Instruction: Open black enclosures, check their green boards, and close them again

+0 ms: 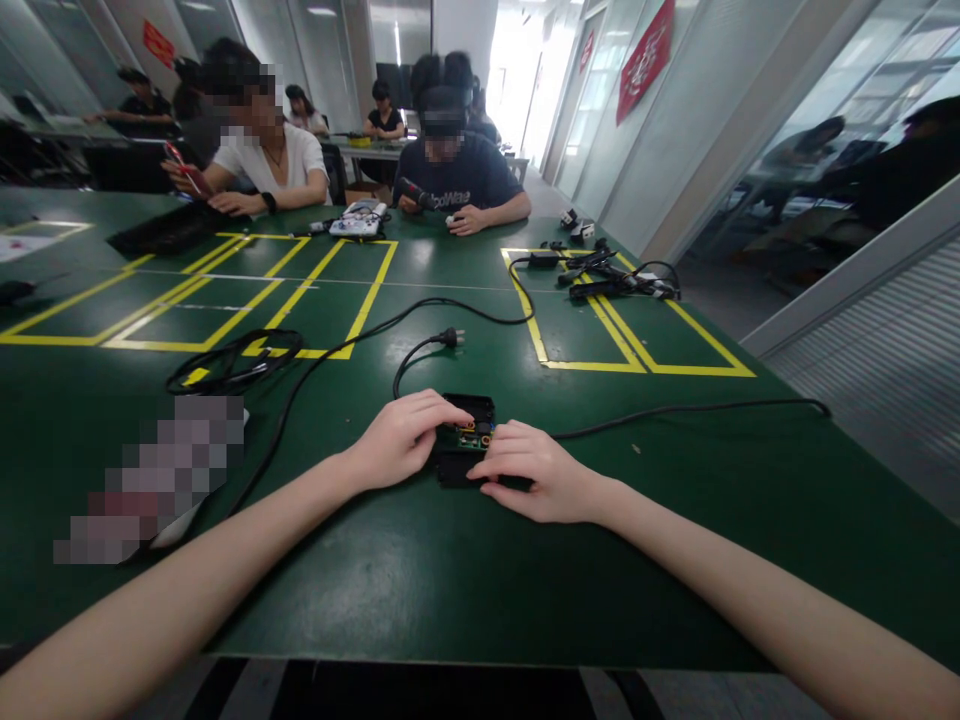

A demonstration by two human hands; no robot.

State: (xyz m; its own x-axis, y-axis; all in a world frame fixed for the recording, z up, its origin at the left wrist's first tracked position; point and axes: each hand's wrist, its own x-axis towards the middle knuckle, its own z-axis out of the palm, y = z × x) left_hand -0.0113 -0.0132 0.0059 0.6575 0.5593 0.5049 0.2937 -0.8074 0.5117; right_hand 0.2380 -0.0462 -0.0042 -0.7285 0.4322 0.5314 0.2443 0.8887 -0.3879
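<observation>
An opened black power adapter case (454, 470) lies on the table in front of me, its halves spread apart. Between them shows a green circuit board (471, 441) with copper-coloured coils. My left hand (401, 435) grips the left end, index finger reaching over the board and thumb low at the side. From the right, my right hand (536, 470) closes on the other end, fingertips at the board and the near case half. My fingers hide part of both ends. A black cord with a plug (451, 338) rises behind my left hand; another black cable (675, 408) runs off right.
The green table (360, 580) bears yellow tape rectangles (592, 366). A coiled cable (232, 362) and a blurred-out object (165, 480) lie left; tangled black cables (600, 275) lie back right. Two people (461, 160) sit opposite, one holding a dark tool (415, 192).
</observation>
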